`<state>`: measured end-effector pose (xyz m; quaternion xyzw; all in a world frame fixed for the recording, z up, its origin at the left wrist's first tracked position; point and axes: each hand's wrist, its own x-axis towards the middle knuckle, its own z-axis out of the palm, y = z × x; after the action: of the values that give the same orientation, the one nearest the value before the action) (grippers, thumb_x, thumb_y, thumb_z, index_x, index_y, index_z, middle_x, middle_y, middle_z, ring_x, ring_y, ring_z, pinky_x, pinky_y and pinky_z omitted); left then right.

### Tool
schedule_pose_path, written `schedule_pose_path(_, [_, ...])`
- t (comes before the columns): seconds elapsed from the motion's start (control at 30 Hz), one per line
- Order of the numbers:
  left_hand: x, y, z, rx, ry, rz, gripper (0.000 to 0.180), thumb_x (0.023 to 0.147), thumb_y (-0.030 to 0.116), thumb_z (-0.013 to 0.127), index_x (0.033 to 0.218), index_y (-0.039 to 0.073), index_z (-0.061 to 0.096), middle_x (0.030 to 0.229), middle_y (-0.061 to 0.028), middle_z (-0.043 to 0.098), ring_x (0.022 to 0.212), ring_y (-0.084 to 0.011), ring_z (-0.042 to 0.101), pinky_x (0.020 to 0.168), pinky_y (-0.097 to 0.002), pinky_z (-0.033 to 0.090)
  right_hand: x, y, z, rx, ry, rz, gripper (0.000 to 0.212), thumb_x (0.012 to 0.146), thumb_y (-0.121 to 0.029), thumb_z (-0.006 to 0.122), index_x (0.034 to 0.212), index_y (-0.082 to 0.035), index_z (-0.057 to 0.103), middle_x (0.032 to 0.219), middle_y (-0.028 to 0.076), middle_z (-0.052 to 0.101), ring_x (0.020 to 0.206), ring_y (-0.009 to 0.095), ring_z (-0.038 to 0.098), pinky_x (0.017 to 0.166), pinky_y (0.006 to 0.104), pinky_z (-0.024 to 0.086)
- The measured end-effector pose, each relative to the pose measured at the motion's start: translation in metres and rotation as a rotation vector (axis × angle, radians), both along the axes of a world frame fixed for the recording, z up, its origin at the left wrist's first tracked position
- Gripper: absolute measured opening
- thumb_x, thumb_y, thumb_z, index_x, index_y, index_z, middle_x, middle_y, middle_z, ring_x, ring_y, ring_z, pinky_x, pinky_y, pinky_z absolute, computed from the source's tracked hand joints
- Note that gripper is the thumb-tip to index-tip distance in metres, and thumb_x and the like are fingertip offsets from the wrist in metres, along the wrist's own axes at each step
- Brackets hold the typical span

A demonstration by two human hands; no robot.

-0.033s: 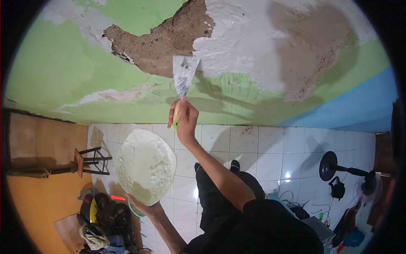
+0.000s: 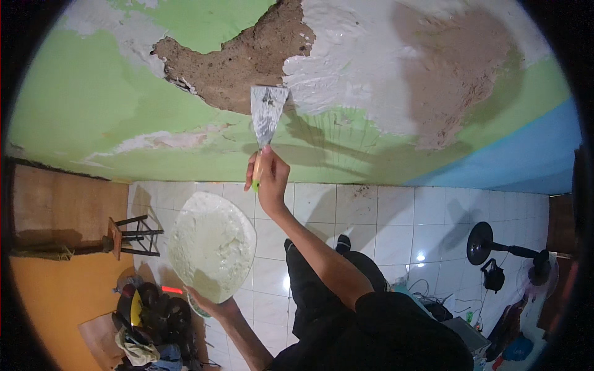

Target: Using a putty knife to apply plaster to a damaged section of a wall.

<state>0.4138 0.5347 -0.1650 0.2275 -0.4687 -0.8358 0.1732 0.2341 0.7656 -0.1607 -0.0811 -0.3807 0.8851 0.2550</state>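
Observation:
My right hand is closed round the handle of a putty knife. Its broad metal blade, smeared with white filler, points up at the wall, near the lower edge of a bare brown patch. I cannot tell whether the blade touches the wall. To the right of that patch, wet-looking white filler coats the wall. Lower left, my left hand grips the near edge of a large pale rounded pan spread with white filler. Most of those fingers are hidden beneath the pan.
The green and blue wall rises ahead from a white tiled floor. At left stand a wooden stool and a pile of dark items. A pedestal fan, a black kettle and cables lie to the right.
The putty knife has shifted slightly down and left, its blade tip lower on the wall. The pan has moved a little left and down. Both grips are the same.

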Motion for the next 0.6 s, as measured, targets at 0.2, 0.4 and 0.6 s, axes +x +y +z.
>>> schedule_pose_path(0.2, [0.019, -0.009, 0.013, -0.158, -0.011, 0.089, 0.065, 0.101, 0.054, 0.037, 0.143, 0.006, 0.038, 0.143, -0.0128, 0.041, 0.133, -0.0265, 0.039, 0.112, -0.0475, 0.032, -0.01, 0.035, 0.037, 0.121, 0.089, -0.278, 0.045, 0.106, -0.03, 0.04, 0.075, 0.001, 0.052, 0.059, 0.005, 0.051, 0.046, 0.01, 0.049, 0.042, 0.0253, 0.042])
schedule_pose_path(0.4, [0.025, -0.021, 0.008, -0.17, 0.02, 0.091, 0.066, 0.1, 0.055, 0.038, 0.144, 0.006, 0.036, 0.146, -0.0126, 0.039, 0.134, -0.0276, 0.038, 0.113, -0.0478, 0.031, -0.011, 0.008, 0.038, 0.017, -0.031, -0.123, 0.047, 0.107, -0.033, 0.036, 0.078, 0.001, 0.051, 0.06, 0.006, 0.051, 0.047, 0.011, 0.05, 0.041, 0.0256, 0.042])
schedule_pose_path(0.6, [0.022, -0.019, 0.015, -0.098, -0.015, 0.112, 0.067, 0.099, 0.054, 0.042, 0.146, 0.008, 0.035, 0.149, -0.0118, 0.037, 0.137, -0.0295, 0.036, 0.115, -0.0489, 0.029, 0.006, 0.02, 0.057, 0.042, 0.018, -0.237, 0.052, 0.106, -0.041, 0.034, 0.078, -0.001, 0.051, 0.06, 0.007, 0.051, 0.047, 0.015, 0.053, 0.042, 0.0294, 0.045])
